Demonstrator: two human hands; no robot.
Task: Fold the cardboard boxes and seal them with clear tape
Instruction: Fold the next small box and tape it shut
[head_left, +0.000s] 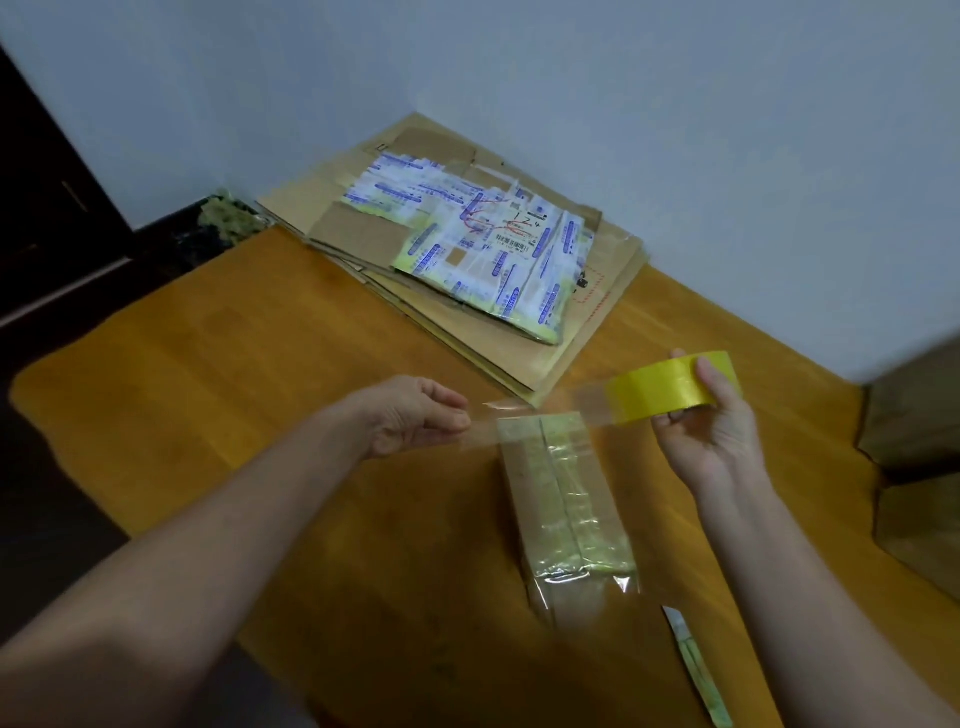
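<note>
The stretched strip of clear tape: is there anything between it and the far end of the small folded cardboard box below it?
Nothing visible is. The stretched strip of clear tape runs from the left hand to the yellow tape roll in the right hand, across the far end of the small folded cardboard box.
</note>
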